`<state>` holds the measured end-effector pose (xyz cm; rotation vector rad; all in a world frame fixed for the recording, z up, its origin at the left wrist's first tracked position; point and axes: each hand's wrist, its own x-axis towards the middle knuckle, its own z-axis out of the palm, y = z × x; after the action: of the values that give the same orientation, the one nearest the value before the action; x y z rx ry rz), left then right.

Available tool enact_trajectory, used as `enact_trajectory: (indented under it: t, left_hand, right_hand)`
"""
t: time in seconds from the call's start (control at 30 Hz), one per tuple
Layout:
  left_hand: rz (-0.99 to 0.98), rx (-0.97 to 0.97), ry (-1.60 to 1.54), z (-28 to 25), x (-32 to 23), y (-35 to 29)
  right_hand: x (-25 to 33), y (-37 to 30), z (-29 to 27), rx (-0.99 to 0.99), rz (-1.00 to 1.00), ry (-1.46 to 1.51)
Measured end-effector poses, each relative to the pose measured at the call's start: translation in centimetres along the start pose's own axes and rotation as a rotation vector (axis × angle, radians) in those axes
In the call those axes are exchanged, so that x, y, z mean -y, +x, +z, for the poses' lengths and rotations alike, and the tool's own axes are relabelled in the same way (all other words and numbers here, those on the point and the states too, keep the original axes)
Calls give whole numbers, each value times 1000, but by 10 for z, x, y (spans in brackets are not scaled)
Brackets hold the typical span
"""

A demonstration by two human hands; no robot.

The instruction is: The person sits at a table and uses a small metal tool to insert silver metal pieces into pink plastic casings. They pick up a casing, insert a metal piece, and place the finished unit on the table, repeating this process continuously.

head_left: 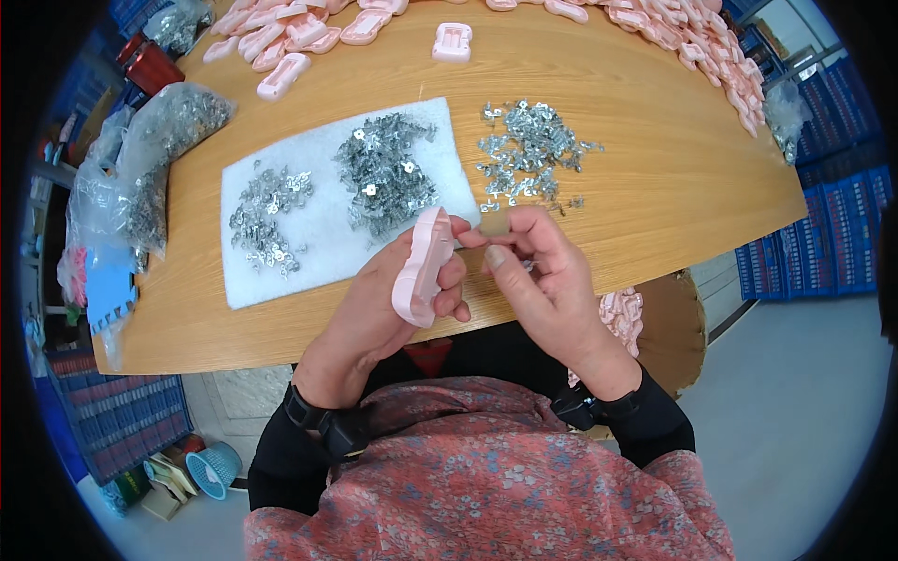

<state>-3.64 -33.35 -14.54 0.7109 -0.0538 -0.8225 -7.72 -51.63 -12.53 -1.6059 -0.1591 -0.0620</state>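
Note:
My left hand [363, 297] is closed round a pink plastic shell [424, 268], which stands on edge with its hollow side facing right. Close beside the shell, my right hand [552, 285] has its fingers curled and its thumb near the index finger. A tan wrap [494, 222] covers part of that index finger. A glint of metal shows among the right fingers, too small to name. Beyond the hands lie a dense heap of small metal contact pieces [385, 173] and a sparser heap [271, 220], both on a white foam sheet [323, 150].
Another pile of metal pieces [533, 150] lies on the wooden table [673, 187]. Pink shells [309, 33] crowd the far edge, with one lone shell [453, 43] nearer. Bags of metal parts [154, 168] and a red canister [150, 65] stand left. A cardboard box [675, 327] sits below right.

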Motion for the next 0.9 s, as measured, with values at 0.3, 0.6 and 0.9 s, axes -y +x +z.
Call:
enact_trajectory:
  t: [0.3,0.6,0.9]
  left_hand:
    - [6,-59,13,1,-2,-2]
    - [107,-196,221,8,9,1]
    - [197,-60,680,18,-8,-23]
  right_hand:
    - [3,-5,11,60,-214,-324]
    - [12,-3,15,23,-496,-636]
    - [17,-22,-29,-76,-26,-239]
